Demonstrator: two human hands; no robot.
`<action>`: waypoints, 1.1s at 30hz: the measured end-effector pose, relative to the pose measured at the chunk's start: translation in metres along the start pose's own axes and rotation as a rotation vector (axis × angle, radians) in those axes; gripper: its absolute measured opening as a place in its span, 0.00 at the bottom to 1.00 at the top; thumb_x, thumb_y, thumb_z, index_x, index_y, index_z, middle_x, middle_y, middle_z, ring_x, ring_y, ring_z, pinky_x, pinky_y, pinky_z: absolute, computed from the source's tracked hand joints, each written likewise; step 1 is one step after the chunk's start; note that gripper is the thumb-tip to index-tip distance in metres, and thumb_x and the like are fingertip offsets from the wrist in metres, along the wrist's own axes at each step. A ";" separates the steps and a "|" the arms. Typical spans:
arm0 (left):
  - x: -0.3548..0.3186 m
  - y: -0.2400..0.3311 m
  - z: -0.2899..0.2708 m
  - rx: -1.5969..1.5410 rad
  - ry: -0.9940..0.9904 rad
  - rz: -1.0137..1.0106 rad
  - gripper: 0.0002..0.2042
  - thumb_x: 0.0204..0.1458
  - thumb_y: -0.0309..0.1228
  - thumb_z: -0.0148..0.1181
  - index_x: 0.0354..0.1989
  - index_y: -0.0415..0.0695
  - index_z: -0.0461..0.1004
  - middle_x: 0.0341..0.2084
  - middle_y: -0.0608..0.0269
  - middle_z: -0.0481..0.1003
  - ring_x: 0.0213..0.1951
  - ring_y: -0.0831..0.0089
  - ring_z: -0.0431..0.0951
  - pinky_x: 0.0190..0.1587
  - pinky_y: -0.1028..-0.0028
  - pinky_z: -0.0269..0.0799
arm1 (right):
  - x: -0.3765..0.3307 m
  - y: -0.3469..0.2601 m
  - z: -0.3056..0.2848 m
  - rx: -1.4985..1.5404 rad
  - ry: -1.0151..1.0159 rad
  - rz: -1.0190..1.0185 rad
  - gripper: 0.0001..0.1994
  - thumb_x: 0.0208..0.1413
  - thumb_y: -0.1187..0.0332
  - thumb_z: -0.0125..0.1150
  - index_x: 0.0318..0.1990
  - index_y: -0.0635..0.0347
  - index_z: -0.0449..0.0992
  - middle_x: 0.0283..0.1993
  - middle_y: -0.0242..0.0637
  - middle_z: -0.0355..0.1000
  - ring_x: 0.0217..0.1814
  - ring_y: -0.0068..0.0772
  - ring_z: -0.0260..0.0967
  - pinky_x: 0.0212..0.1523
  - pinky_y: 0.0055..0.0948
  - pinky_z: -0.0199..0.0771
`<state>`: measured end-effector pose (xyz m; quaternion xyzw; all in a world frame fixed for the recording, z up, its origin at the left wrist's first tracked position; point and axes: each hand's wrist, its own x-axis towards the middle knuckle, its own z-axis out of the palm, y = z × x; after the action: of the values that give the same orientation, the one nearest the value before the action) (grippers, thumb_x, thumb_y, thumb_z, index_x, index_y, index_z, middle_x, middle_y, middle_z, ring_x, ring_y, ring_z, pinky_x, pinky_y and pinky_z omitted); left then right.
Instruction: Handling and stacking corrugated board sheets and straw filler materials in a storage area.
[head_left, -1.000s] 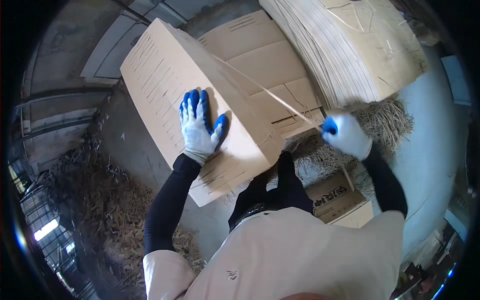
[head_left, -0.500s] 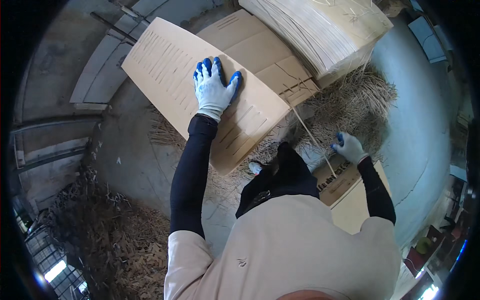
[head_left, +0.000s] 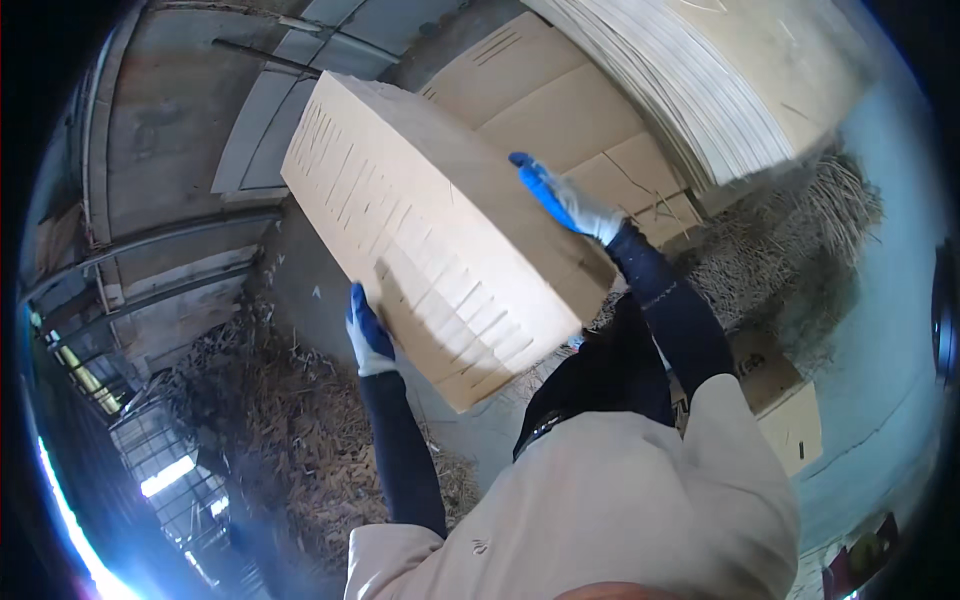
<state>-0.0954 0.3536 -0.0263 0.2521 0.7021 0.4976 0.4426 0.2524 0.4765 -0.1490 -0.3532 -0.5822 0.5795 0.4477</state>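
A thick block of slotted tan cardboard lies at a slant in front of me, its slotted face up and its right side in shadow. Against its left edge rests my left hand, in a white glove with blue coating, fingers stretched upward and palm toward the cardboard. Over the block's shaded right side is my right hand, gloved alike, with straight fingers and the blue palm turned to that side. Whether the right palm touches the cardboard I cannot tell.
Flat cardboard lies behind the block. A tall stack of pale sheets stands at the upper right, beside heaped cardboard strips. A carton sits right of my legs. Cardboard scraps cover the floor at lower left.
My left hand has moved from the block's top face to its left edge. The right hand has come up from beside the carton to the block's right side. The view has shifted.
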 end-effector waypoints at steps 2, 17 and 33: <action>-0.027 -0.002 0.007 -0.263 -0.155 -0.161 0.27 0.65 0.49 0.45 0.66 0.43 0.61 0.59 0.66 0.69 0.59 0.70 0.69 0.63 0.70 0.62 | 0.019 0.004 0.003 -0.130 -0.052 0.088 0.31 0.67 0.48 0.42 0.65 0.68 0.60 0.67 0.52 0.61 0.69 0.44 0.58 0.69 0.35 0.52; -0.080 -0.064 0.032 -0.733 -0.165 -0.300 0.47 0.54 0.71 0.33 0.70 0.42 0.53 0.65 0.50 0.61 0.65 0.51 0.61 0.68 0.55 0.53 | -0.078 0.098 -0.011 0.191 -0.089 0.369 0.30 0.69 0.51 0.38 0.69 0.67 0.53 0.73 0.48 0.50 0.77 0.41 0.41 0.74 0.35 0.39; -0.103 -0.085 0.048 -0.858 -0.255 -0.283 0.46 0.54 0.70 0.34 0.70 0.43 0.54 0.65 0.50 0.61 0.65 0.51 0.61 0.68 0.55 0.54 | -0.089 0.063 -0.007 -0.237 -0.144 0.305 0.32 0.67 0.53 0.45 0.70 0.66 0.50 0.73 0.55 0.48 0.76 0.51 0.42 0.73 0.38 0.42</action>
<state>0.0029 0.2627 -0.0723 0.0072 0.4005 0.6427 0.6530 0.2829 0.4015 -0.2215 -0.4450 -0.6169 0.5916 0.2672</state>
